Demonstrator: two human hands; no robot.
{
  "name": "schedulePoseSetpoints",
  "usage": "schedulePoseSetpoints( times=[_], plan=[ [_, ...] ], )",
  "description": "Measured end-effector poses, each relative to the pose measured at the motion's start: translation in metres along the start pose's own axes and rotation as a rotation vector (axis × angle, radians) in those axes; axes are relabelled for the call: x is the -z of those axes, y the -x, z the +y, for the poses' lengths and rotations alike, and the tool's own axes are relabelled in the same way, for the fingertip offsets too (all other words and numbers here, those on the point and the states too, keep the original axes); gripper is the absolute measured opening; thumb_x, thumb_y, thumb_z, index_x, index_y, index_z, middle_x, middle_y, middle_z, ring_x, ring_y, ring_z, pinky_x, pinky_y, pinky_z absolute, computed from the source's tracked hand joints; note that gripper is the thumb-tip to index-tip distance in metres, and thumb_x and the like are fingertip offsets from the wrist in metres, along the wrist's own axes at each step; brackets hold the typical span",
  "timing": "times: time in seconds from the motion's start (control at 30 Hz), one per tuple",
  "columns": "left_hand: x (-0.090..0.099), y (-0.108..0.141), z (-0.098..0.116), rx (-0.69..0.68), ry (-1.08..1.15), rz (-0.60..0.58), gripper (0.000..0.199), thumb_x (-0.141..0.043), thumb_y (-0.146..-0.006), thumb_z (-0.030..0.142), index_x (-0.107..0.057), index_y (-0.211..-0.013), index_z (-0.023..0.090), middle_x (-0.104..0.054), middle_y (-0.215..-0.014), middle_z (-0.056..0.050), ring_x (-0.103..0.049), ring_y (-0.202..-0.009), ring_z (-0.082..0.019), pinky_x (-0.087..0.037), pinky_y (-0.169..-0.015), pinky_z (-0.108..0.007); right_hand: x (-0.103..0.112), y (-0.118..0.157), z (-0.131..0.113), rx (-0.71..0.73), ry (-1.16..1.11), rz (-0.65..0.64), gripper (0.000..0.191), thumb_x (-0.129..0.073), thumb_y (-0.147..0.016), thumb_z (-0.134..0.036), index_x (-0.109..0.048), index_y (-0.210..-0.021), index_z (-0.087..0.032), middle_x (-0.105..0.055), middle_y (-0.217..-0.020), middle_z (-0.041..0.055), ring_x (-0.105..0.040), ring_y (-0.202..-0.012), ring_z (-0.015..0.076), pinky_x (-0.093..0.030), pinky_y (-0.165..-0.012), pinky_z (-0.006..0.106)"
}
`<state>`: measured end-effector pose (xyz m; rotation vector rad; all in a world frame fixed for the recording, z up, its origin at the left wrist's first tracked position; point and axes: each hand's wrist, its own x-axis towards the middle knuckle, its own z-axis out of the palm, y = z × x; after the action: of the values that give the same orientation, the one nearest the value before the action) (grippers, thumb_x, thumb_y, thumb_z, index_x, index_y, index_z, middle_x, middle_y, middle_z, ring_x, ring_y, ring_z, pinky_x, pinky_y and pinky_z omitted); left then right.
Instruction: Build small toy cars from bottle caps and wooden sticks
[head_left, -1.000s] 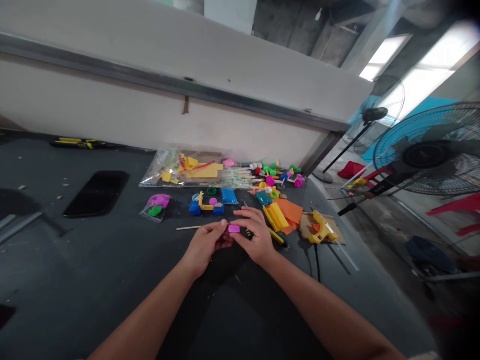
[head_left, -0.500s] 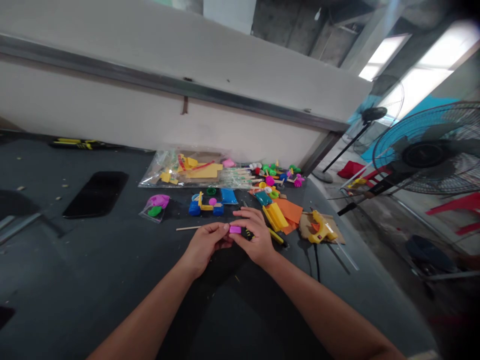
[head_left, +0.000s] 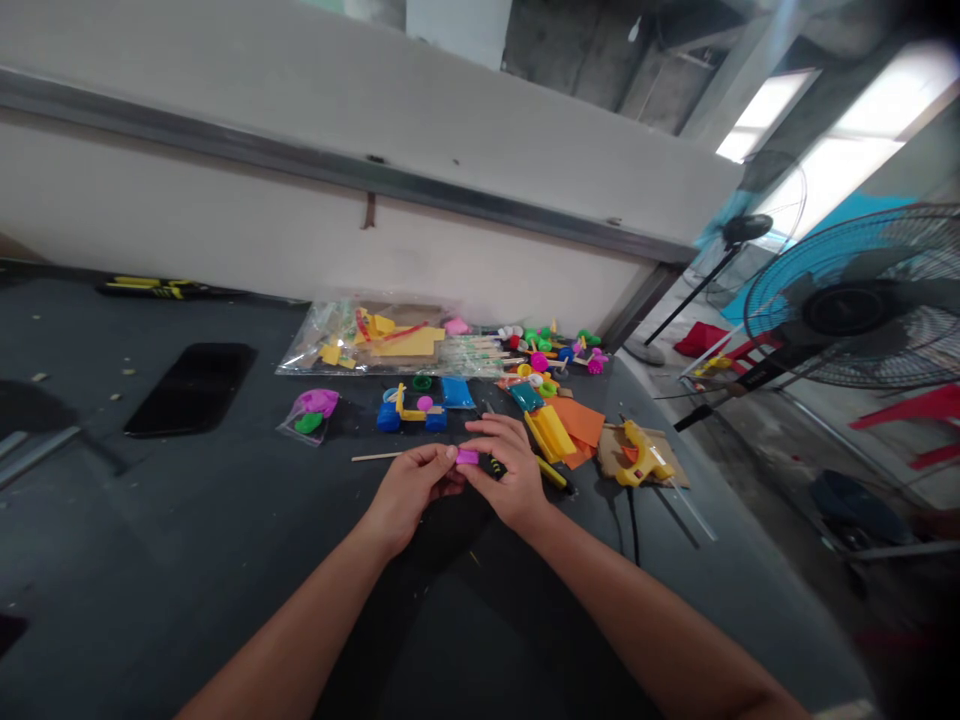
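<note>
A small block of purple clay (head_left: 467,457) is held between my two hands above the dark table. My left hand (head_left: 411,490) pinches its left end with thumb and forefinger. My right hand (head_left: 512,475) closes on its other side, thumb below and fingers curved over the top. A thin wooden stick (head_left: 376,457) lies just left of my left hand. Behind the hands sits a small model with blue wheels and a yellow body (head_left: 412,413), a purple ball on it. A yellow and black tool (head_left: 553,473) lies partly hidden behind my right hand.
A clear plastic bag (head_left: 307,340) with yellow pieces lies at the back, beside several colourful clay pieces on sticks. On the right, a yellow glue gun (head_left: 643,458) rests on cardboard. A black phone (head_left: 191,388) lies left, and a bag of purple and green clay (head_left: 311,413) nearer the middle.
The purple clay has tilted slightly between the fingers and shifted a little up and left. Both hands keep nearly the same place.
</note>
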<state>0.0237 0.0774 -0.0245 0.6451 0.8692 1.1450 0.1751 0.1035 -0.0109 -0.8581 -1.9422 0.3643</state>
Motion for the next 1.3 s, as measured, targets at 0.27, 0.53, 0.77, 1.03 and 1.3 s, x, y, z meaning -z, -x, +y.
schedulePoseSetpoints(
  times=[0.27, 0.53, 0.77, 1.03, 1.3],
  plan=[
    [-0.001, 0.0, 0.0005, 0.002, -0.012, 0.015, 0.025, -0.068, -0.072, 0.039, -0.067, -0.072, 0.014, -0.066, -0.067, -0.002, -0.058, -0.061, -0.009, -0.05, -0.063, -0.022, -0.0004, 0.0004, 0.0009, 0.012, 0.003, 0.001, 0.014, -0.068, -0.074, -0.027, -0.067, -0.088, -0.026, -0.066, -0.103, 0.0036, -0.051, -0.109, 0.0224, -0.042, -0.095, 0.042],
    [-0.0004, 0.0014, 0.002, 0.005, 0.009, 0.003, 0.02, -0.072, -0.07, 0.033, -0.069, -0.072, 0.014, -0.064, -0.066, 0.0, -0.057, -0.06, -0.008, -0.049, -0.062, -0.02, 0.0003, -0.0002, 0.0026, 0.0, -0.009, -0.019, 0.02, -0.07, -0.072, -0.03, -0.067, -0.092, -0.026, -0.065, -0.104, 0.0042, -0.051, -0.111, 0.0228, -0.04, -0.096, 0.043],
    [-0.0016, 0.0017, 0.0034, 0.023, -0.008, 0.012, 0.024, -0.072, -0.068, 0.036, -0.069, -0.07, 0.013, -0.065, -0.066, -0.003, -0.058, -0.062, -0.01, -0.049, -0.063, -0.022, 0.0, 0.0004, 0.0039, -0.005, -0.006, -0.026, 0.013, -0.068, -0.073, -0.029, -0.067, -0.086, -0.025, -0.065, -0.104, 0.0034, -0.05, -0.111, 0.0223, -0.039, -0.097, 0.043],
    [-0.0014, 0.0019, 0.0042, 0.013, -0.002, 0.034, 0.022, -0.073, -0.067, 0.035, -0.069, -0.07, 0.014, -0.065, -0.066, -0.002, -0.057, -0.061, -0.009, -0.049, -0.064, -0.022, 0.0023, -0.0008, 0.0028, -0.008, 0.007, -0.017, 0.017, -0.068, -0.074, -0.031, -0.067, -0.089, -0.026, -0.066, -0.103, 0.0042, -0.051, -0.11, 0.0229, -0.04, -0.096, 0.044],
    [-0.0006, 0.0039, 0.0092, -0.099, -0.113, 0.083, 0.029, -0.07, -0.07, 0.037, -0.069, -0.091, 0.017, -0.067, -0.081, -0.004, -0.059, -0.072, -0.012, -0.049, -0.068, -0.024, 0.0051, -0.0019, 0.0049, -0.045, 0.018, 0.015, 0.009, -0.066, -0.077, -0.032, -0.067, -0.075, -0.024, -0.068, -0.096, 0.0033, -0.056, -0.099, 0.0202, -0.043, -0.09, 0.04]
  ],
)
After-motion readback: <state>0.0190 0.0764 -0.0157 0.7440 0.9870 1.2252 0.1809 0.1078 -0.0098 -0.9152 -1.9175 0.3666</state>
